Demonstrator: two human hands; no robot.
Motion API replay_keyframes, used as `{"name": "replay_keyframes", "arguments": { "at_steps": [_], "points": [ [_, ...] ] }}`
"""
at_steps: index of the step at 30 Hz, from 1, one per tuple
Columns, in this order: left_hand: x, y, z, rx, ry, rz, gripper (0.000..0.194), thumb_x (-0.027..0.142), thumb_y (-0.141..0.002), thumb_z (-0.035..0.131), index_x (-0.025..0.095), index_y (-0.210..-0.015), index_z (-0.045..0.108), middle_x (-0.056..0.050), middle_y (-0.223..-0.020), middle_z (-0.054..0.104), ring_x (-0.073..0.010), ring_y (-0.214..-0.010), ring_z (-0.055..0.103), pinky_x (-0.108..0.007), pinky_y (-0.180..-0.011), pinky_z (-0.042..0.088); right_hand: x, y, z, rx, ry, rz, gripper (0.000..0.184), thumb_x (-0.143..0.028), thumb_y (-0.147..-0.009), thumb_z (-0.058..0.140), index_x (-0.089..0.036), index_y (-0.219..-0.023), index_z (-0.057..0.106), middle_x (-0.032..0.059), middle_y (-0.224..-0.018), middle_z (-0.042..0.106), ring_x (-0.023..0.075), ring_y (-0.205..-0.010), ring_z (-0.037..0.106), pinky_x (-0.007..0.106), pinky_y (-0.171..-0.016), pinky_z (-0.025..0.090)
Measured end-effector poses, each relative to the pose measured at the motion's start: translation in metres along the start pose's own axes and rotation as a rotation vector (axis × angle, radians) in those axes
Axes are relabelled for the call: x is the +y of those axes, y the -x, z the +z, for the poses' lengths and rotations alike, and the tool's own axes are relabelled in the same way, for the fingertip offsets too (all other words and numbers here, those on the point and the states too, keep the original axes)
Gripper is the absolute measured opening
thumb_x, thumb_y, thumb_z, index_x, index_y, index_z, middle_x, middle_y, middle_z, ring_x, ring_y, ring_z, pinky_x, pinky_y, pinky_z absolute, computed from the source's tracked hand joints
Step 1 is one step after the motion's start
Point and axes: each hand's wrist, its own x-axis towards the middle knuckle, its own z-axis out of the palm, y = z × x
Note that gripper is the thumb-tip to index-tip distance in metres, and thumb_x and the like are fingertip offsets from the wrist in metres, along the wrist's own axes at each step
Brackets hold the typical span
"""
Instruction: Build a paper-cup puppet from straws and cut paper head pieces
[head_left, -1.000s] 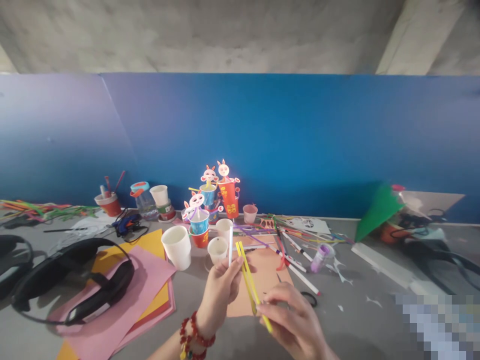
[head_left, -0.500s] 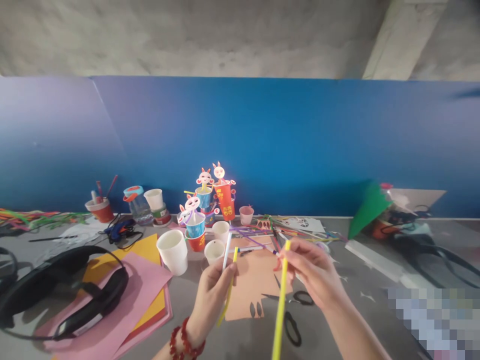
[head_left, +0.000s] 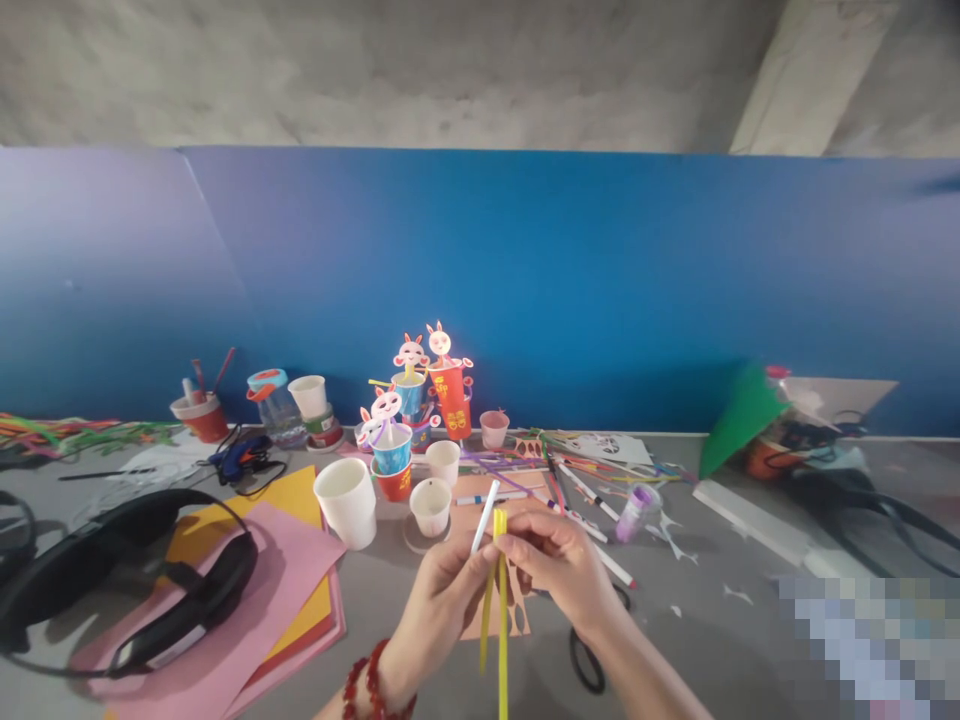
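Two yellow strips (head_left: 502, 645) took centre stage, tops together, lower ends apart, up in the air in front of the peach paper (head_left: 471, 627)! The right hand (head_left: 566, 570) had them pinched near the top, thumb against fingers. And there was the left hand (head_left: 442, 590) (red beads (head_left: 377, 690) round the wrist), right alongside, thumb and fingers closed on a white stick (head_left: 485, 517) that slanted upward, the shorter strip seemingly caught in that grip too! Down on the grey table (head_left: 660, 650), a black looped handle (head_left: 586, 663) lay near the right forearm; farther back, a small white cup (head_left: 430, 507) stood upright.
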Motion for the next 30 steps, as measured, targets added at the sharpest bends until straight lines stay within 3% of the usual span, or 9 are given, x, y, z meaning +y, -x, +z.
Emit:
{"name": "replay_keyframes", "arguments": {
  "at_steps": [4,9,16,20,22,27,30],
  "points": [
    [-0.004,-0.001,0.002,0.014,0.029,-0.048,0.041,0.056,-0.078,0.070,0.015,-0.075,0.072,0.008,-0.045,0.040,-0.0029,-0.037,0.024,-0.017,-0.042,0.030,0.002,-0.001,0.003,0.019,-0.066,0.025,0.028,-0.045,-0.076,0.076,-0.018,-0.072,0.073,-0.0022,-0.061,0.054,0.0071,-0.046,0.048,0.018,-0.041,0.040],
    [-0.010,-0.004,0.001,0.007,0.062,-0.127,0.048,0.062,-0.077,0.067,0.015,-0.067,0.067,0.012,-0.037,0.024,-0.0027,-0.032,0.013,-0.018,-0.032,0.009,0.007,-0.002,0.008,0.111,-0.109,0.023,0.033,-0.046,-0.071,0.079,-0.016,-0.064,0.065,-0.0038,-0.056,0.049,0.0073,-0.047,0.045,0.017,-0.041,0.037],
    [-0.008,-0.004,0.001,-0.045,0.055,-0.164,0.040,0.053,-0.075,0.073,0.013,-0.075,0.071,0.012,-0.038,0.030,-0.0021,-0.033,0.016,-0.017,-0.032,0.010,0.014,-0.002,0.008,0.143,-0.180,0.073,0.037,-0.045,-0.070,0.081,-0.016,-0.063,0.058,-0.0046,-0.055,0.051,0.0049,-0.043,0.041,0.017,-0.040,0.031],
    [-0.005,-0.005,0.001,-0.018,0.111,-0.205,0.037,0.050,-0.072,0.077,0.014,-0.071,0.069,0.012,-0.038,0.030,-0.0015,-0.032,0.016,-0.017,-0.033,0.009,0.017,-0.003,0.005,0.128,-0.243,0.090,0.041,-0.053,-0.079,0.072,-0.016,-0.065,0.059,-0.0035,-0.053,0.051,0.0066,-0.043,0.043,0.018,-0.040,0.032],
    [-0.005,-0.004,0.002,-0.007,0.120,-0.208,0.035,0.048,-0.071,0.079,0.014,-0.071,0.069,0.011,-0.038,0.035,-0.0017,-0.032,0.021,-0.017,-0.033,0.012,0.016,-0.004,0.003,0.095,-0.246,0.104,0.042,-0.053,-0.080,0.070,-0.016,-0.064,0.060,-0.0033,-0.053,0.051,0.0073,-0.043,0.045,0.019,-0.041,0.032],
    [-0.008,-0.004,0.003,-0.089,0.160,-0.211,0.033,0.045,-0.074,0.077,0.013,-0.078,0.071,0.000,-0.054,0.063,-0.0101,-0.048,0.057,-0.018,-0.043,0.036,0.016,-0.008,-0.001,0.048,-0.189,0.164,0.035,-0.046,-0.075,0.077,-0.016,-0.063,0.064,-0.0047,-0.048,0.052,0.0059,-0.040,0.041,0.019,-0.042,0.030],
    [-0.010,-0.004,0.006,-0.069,0.155,-0.204,0.035,0.048,-0.076,0.074,0.014,-0.080,0.069,-0.002,-0.054,0.066,-0.0089,-0.043,0.054,-0.017,-0.039,0.031,0.019,-0.009,-0.001,0.069,-0.208,0.184,0.036,-0.046,-0.074,0.078,-0.016,-0.061,0.064,-0.0043,-0.047,0.053,0.0057,-0.040,0.041,0.019,-0.042,0.029]
  ]
}}
